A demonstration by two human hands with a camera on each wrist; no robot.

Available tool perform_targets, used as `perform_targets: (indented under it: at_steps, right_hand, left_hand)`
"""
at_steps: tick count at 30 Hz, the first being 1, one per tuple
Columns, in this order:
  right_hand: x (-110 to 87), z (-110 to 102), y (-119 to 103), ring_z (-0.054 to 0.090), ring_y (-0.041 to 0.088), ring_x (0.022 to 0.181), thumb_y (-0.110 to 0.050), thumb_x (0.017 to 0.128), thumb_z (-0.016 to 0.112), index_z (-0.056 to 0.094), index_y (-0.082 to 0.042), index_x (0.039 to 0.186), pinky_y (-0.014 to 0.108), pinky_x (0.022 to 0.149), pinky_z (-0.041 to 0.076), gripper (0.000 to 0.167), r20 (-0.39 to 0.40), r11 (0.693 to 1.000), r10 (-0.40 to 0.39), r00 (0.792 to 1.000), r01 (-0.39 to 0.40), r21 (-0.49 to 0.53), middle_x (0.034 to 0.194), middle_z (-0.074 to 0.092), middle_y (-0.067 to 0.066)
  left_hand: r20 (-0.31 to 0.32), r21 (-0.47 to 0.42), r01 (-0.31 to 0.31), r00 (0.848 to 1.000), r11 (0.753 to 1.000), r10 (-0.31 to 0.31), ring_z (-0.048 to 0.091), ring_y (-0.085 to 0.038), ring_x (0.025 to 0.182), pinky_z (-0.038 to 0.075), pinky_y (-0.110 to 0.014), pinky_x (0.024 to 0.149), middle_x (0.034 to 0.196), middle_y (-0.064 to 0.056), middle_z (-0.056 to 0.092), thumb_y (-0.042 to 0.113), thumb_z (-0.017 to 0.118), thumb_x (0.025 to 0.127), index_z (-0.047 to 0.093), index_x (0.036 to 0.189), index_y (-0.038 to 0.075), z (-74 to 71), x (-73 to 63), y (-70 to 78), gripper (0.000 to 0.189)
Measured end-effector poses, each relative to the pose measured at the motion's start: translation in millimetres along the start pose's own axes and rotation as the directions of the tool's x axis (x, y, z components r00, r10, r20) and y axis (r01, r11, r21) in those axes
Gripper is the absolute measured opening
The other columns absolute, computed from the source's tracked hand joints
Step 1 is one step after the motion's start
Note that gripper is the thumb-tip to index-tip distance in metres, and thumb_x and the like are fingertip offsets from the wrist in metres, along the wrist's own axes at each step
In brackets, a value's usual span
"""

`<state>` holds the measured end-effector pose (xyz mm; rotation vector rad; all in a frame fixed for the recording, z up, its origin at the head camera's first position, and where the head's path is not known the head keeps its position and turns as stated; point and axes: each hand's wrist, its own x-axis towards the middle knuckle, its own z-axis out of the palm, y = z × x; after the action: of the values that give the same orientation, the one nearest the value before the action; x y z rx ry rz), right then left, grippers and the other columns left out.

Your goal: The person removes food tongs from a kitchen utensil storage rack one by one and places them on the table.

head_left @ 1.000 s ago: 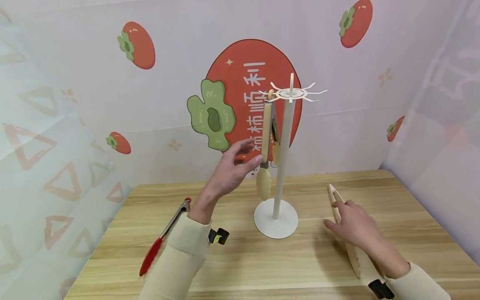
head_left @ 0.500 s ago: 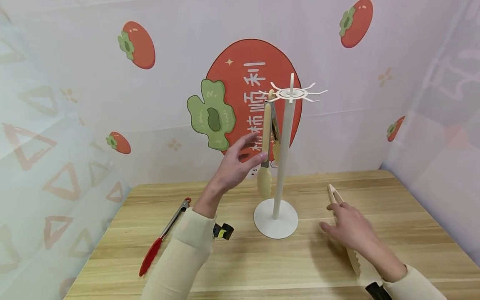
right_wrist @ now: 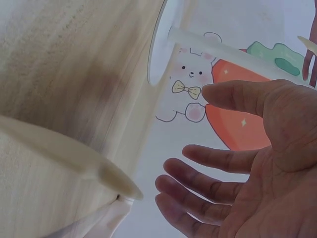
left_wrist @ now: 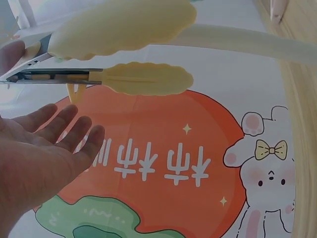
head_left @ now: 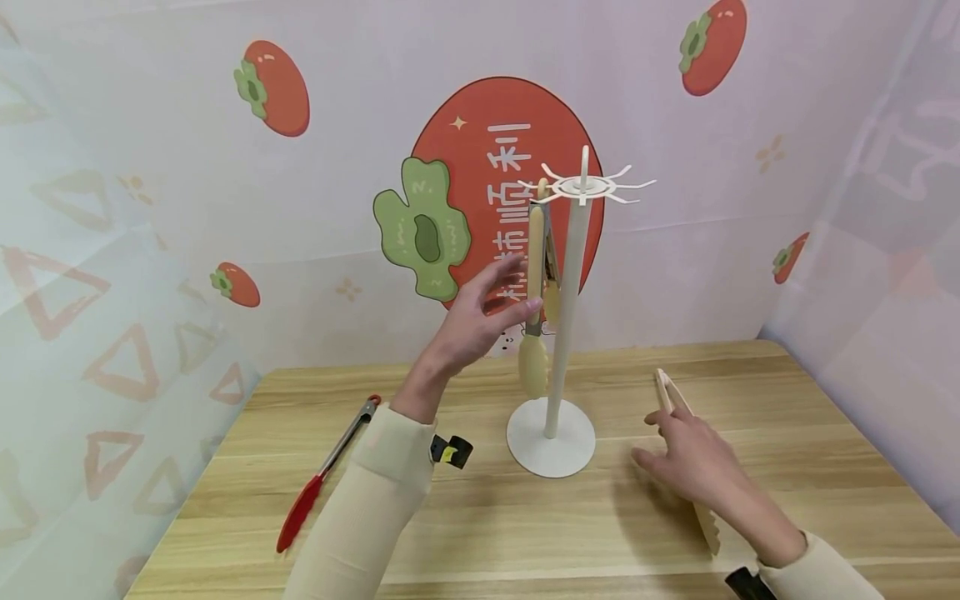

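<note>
Cream-headed tongs (head_left: 533, 367) with metal arms hang from a hook of the white rack (head_left: 572, 292), their two arms spread apart. My left hand (head_left: 476, 321) is beside them, its thumb against the near arm. In the left wrist view the other fingers of the left hand (left_wrist: 44, 153) stay loosely extended, away from the arms. My right hand (head_left: 693, 454) hovers over pale wooden-looking tongs (head_left: 705, 527) lying on the table, and hides their middle. The right wrist view shows the right hand (right_wrist: 277, 148) with fingers spread and nothing between them.
Red-tipped metal tongs (head_left: 303, 512) lie on the left of the wooden table (head_left: 480, 550). The rack's round white base (head_left: 551, 458) stands mid-table, with several hooks radiating from its top. A printed cloth backdrop (head_left: 345, 208) rises behind the table.
My left hand has shifted slightly right and up, and the lower end of the hanging tongs has swung a little right towards the post. My right hand has drifted slightly left.
</note>
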<state>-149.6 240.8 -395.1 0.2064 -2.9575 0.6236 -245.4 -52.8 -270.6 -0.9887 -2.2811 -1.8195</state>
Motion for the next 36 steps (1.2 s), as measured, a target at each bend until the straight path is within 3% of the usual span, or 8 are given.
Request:
perform_targets:
  at_steps: [5, 13, 22, 29, 36]
  right_hand:
    - [-1.3, 1.5, -2.2, 0.065, 0.041, 0.091, -0.033, 0.084, 0.08, 0.066, 0.003, 0.12, 0.055, 0.068, 0.051, 0.053, 0.0, 1.0, -0.014, 1.0, 0.014, -0.005, 0.104, 0.067, 0.02]
    - [-4.1, 2.5, -6.3, 0.065, 0.037, 0.089, -0.032, 0.084, 0.08, 0.067, 0.003, 0.119, 0.054, 0.069, 0.052, 0.051, -0.019, 0.999, -0.034, 0.999, 0.034, -0.007, 0.103, 0.065, 0.018]
    - [-4.9, 2.9, -9.3, 0.065, 0.036, 0.093, -0.033, 0.084, 0.08, 0.067, 0.001, 0.119, 0.053, 0.068, 0.053, 0.05, -0.014, 0.999, -0.041, 0.999, 0.041, -0.008, 0.104, 0.066, 0.018]
    - [-4.7, 4.7, -10.4, 0.065, 0.035, 0.091, -0.032, 0.083, 0.08, 0.067, 0.001, 0.118, 0.051, 0.066, 0.053, 0.05, -0.01, 0.999, -0.052, 0.999, 0.052, -0.007, 0.101, 0.066, 0.016]
    - [-4.7, 6.0, -10.8, 0.065, 0.036, 0.09, -0.032, 0.083, 0.08, 0.068, 0.001, 0.118, 0.053, 0.069, 0.053, 0.05, -0.018, 0.998, -0.069, 0.997, 0.069, -0.013, 0.099, 0.068, 0.015]
  left_hand:
    - [0.018, -0.033, 0.013, 1.0, 0.999, -0.012, 0.047, -0.027, 0.133, 0.04, -0.05, 0.109, 0.148, -0.007, 0.048, 0.022, 0.068, 0.093, 0.037, 0.157, 0.011, -0.3, 3.3, 2.2, 0.072]
    - [0.046, -0.071, -0.034, 0.998, 0.997, 0.037, 0.046, -0.024, 0.134, 0.037, -0.05, 0.111, 0.146, -0.007, 0.05, 0.017, 0.068, 0.092, 0.038, 0.156, 0.011, -2.4, 9.2, 6.1, 0.072]
    - [0.076, -0.124, -0.033, 0.996, 0.992, 0.042, 0.049, -0.023, 0.131, 0.044, -0.046, 0.106, 0.144, -0.007, 0.051, 0.016, 0.068, 0.089, 0.037, 0.156, 0.01, -4.3, 12.8, 7.8, 0.074]
    - [0.074, -0.109, -0.036, 0.996, 0.993, 0.044, 0.047, -0.024, 0.133, 0.047, -0.047, 0.102, 0.146, -0.006, 0.05, 0.02, 0.07, 0.087, 0.038, 0.156, 0.011, -4.6, 14.7, 9.6, 0.077]
    - [0.071, -0.079, -0.032, 0.997, 0.996, 0.038, 0.046, -0.025, 0.134, 0.043, -0.049, 0.106, 0.146, -0.006, 0.051, 0.02, 0.071, 0.085, 0.038, 0.156, 0.011, -3.8, 17.1, 11.5, 0.079]
